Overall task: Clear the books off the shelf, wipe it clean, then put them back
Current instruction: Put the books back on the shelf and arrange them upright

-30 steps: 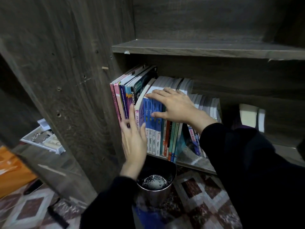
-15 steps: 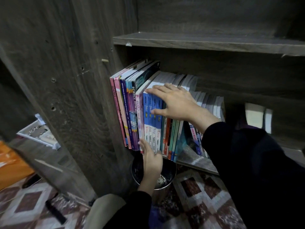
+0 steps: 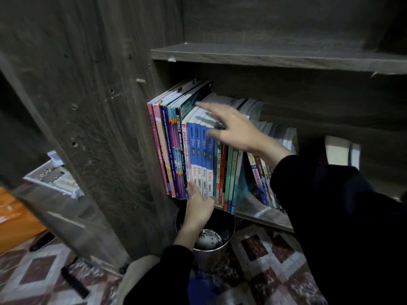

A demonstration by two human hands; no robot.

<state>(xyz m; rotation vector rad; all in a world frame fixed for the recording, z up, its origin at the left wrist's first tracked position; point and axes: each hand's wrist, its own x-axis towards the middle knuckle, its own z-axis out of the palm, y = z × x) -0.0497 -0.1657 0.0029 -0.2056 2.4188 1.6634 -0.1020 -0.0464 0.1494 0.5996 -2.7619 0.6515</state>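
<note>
Since half a second ago the right hand has lifted off the blue spines and reached further left. Its grip is now spread wide: the forefinger stretches to the top edge of the tall dark book, while the thumb lies across the upper part of the blue spines. The hand is blurred, so whether the other fingers touch the page tops cannot be told. The left hand has stayed low, at the foot of those same blue spines. Its fingers are straight and held together, pointing up and resting against the spine bottoms at the shelf's front edge.

The books stand in a row at the left end of the lower shelf, the leftmost pink ones against the side panel. Those further right lean over towards the left. An upper shelf runs above them. Below the lower shelf's front edge, under the left wrist, a metal bin stands on the patterned floor. A white tray lies beyond the side panel, at the left.
</note>
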